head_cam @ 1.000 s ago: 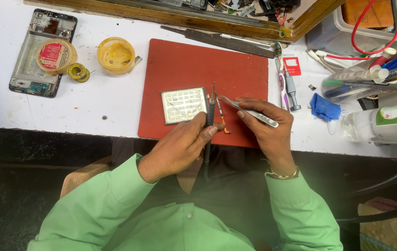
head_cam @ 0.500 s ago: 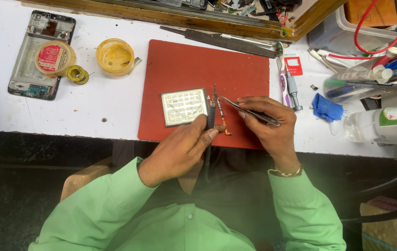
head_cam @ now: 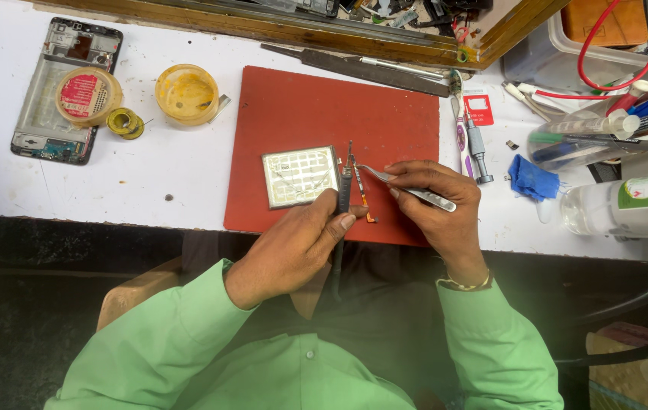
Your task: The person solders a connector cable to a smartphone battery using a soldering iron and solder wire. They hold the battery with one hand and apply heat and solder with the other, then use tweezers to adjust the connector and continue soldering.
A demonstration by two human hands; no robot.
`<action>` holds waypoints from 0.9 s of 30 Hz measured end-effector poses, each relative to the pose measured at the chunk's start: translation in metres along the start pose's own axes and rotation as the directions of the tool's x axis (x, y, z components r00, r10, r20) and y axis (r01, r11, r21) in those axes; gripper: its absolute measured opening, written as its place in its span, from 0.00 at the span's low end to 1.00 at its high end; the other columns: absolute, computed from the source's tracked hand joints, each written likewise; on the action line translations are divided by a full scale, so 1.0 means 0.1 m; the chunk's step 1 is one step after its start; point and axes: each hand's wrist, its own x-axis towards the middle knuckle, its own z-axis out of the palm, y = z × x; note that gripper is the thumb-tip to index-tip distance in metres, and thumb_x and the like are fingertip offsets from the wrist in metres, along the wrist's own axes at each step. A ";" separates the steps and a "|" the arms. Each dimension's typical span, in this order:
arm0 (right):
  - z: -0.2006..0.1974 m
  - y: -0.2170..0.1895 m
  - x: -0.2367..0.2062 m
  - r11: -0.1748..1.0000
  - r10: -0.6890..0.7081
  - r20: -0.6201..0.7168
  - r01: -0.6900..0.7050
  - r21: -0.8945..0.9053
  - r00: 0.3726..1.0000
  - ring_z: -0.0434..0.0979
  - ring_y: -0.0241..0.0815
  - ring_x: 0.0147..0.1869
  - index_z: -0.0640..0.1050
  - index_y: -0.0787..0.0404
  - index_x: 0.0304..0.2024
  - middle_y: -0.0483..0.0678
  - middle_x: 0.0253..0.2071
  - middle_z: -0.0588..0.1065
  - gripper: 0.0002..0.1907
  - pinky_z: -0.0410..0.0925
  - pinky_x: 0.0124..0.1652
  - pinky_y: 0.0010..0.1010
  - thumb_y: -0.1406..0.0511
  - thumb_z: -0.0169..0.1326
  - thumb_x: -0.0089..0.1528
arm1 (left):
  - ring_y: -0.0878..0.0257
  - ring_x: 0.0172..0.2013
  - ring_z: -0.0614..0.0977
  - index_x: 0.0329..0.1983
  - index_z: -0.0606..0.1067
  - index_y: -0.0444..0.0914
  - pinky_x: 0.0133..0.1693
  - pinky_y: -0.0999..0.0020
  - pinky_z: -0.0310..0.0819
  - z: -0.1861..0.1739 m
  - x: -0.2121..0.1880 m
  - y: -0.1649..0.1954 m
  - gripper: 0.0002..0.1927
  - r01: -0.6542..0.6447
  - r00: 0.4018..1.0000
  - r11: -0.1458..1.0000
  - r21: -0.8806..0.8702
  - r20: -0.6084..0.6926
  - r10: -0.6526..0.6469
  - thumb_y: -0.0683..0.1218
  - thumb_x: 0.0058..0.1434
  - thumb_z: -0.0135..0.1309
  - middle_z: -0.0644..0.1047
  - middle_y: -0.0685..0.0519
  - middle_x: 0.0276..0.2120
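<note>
At frame centre, on the red rectangular mat (head_cam: pixel 309 99), your left hand (head_cam: pixel 293 247) pinches a dark slender soldering iron (head_cam: pixel 343 199) while your right hand (head_cam: pixel 438 209) grips silver metal tweezers (head_cam: pixel 407 186) over the thin orange flex strip (head_cam: pixel 362 199); joining seems underway, demanding steady tips.

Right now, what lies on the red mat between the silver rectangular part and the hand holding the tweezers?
In the head view, a thin orange flex strip and the dark tool tip lie between the silver part and the right hand.

Shielded board (head_cam: pixel 299 177) on mat (head_cam: pixel 316 99); thin strip, perhaps flex cable (head_cam: pixel 362 193), just right; phone frame (head_cam: pixel 39 114) far left.
</note>
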 end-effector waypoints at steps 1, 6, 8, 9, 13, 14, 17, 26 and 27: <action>0.00 0.00 0.00 1.000 0.001 -0.003 -0.001 0.004 1.000 0.83 0.41 0.53 0.83 0.67 0.41 0.54 0.49 0.82 0.10 0.77 0.52 0.28 0.79 0.59 0.59 | 0.46 0.51 0.83 0.37 0.62 0.33 0.45 0.54 0.76 0.00 0.00 0.00 0.18 0.005 1.000 1.000 0.002 0.001 -0.005 0.53 0.74 0.38 0.82 0.42 0.50; 0.00 0.01 -0.01 0.999 -0.005 -0.033 0.006 0.035 0.999 0.83 0.42 0.54 0.82 0.67 0.42 0.55 0.49 0.81 0.09 0.76 0.53 0.28 0.78 0.60 0.60 | 0.46 0.51 0.83 0.37 0.62 0.33 0.46 0.54 0.76 0.00 0.00 0.00 0.17 -0.008 1.000 1.000 0.007 -0.005 0.008 0.53 0.74 0.38 0.82 0.42 0.50; 0.01 0.01 0.00 1.000 0.006 -0.034 -0.006 0.025 0.999 0.83 0.42 0.54 0.82 0.68 0.43 0.55 0.49 0.82 0.09 0.77 0.53 0.28 0.78 0.61 0.60 | 0.47 0.50 0.83 0.37 0.62 0.33 0.45 0.54 0.76 0.00 0.00 0.00 0.18 0.019 1.000 1.000 0.016 0.004 -0.019 0.53 0.74 0.38 0.83 0.43 0.50; 0.01 0.01 0.00 1.000 0.016 -0.036 -0.016 0.018 0.999 0.83 0.42 0.54 0.82 0.68 0.43 0.55 0.48 0.82 0.09 0.77 0.53 0.28 0.77 0.61 0.60 | 0.47 0.50 0.83 0.37 0.62 0.34 0.46 0.54 0.76 0.01 0.00 0.00 0.18 0.012 1.000 1.000 0.015 0.003 -0.012 0.53 0.74 0.38 0.82 0.43 0.50; 0.03 -0.02 0.01 0.995 0.098 -0.063 -0.097 0.019 0.993 0.84 0.41 0.50 0.83 0.68 0.46 0.54 0.46 0.82 0.10 0.77 0.51 0.27 0.76 0.62 0.61 | 0.47 0.50 0.83 0.37 0.62 0.33 0.46 0.54 0.76 0.01 0.00 0.00 0.18 -0.001 1.000 1.000 0.013 0.001 0.001 0.54 0.74 0.37 0.82 0.42 0.50; 0.03 -0.02 0.01 0.995 0.097 -0.060 -0.096 0.022 0.993 0.84 0.40 0.50 0.83 0.68 0.46 0.54 0.46 0.82 0.10 0.77 0.51 0.27 0.76 0.62 0.61 | 0.47 0.50 0.83 0.37 0.62 0.33 0.46 0.54 0.76 0.01 0.00 0.00 0.19 -0.001 1.000 1.000 0.012 0.002 0.001 0.54 0.74 0.37 0.82 0.42 0.50; 0.03 -0.04 0.02 0.997 0.081 -0.050 -0.081 0.004 0.995 0.84 0.40 0.49 0.83 0.67 0.45 0.53 0.46 0.83 0.10 0.77 0.50 0.27 0.76 0.61 0.61 | 0.47 0.50 0.83 0.37 0.62 0.34 0.46 0.55 0.76 0.01 0.00 0.00 0.19 0.024 1.000 0.999 0.023 0.010 -0.024 0.54 0.74 0.37 0.82 0.43 0.49; 0.02 -0.02 0.03 0.998 0.017 -0.018 -0.018 -0.054 1.000 0.84 0.41 0.51 0.83 0.67 0.45 0.53 0.46 0.83 0.10 0.77 0.51 0.27 0.77 0.61 0.60 | 0.47 0.52 0.83 0.38 0.63 0.34 0.48 0.55 0.76 0.01 0.00 -0.01 0.18 -0.004 1.000 1.000 0.006 0.004 0.004 0.54 0.74 0.37 0.82 0.42 0.50; 0.02 -0.02 0.03 0.998 0.014 -0.016 -0.015 -0.059 1.000 0.84 0.41 0.51 0.83 0.67 0.45 0.53 0.46 0.83 0.10 0.77 0.51 0.28 0.77 0.61 0.60 | 0.47 0.52 0.83 0.38 0.63 0.34 0.47 0.55 0.76 0.00 0.00 -0.01 0.18 -0.002 1.000 1.000 0.005 0.003 0.002 0.54 0.74 0.37 0.82 0.42 0.50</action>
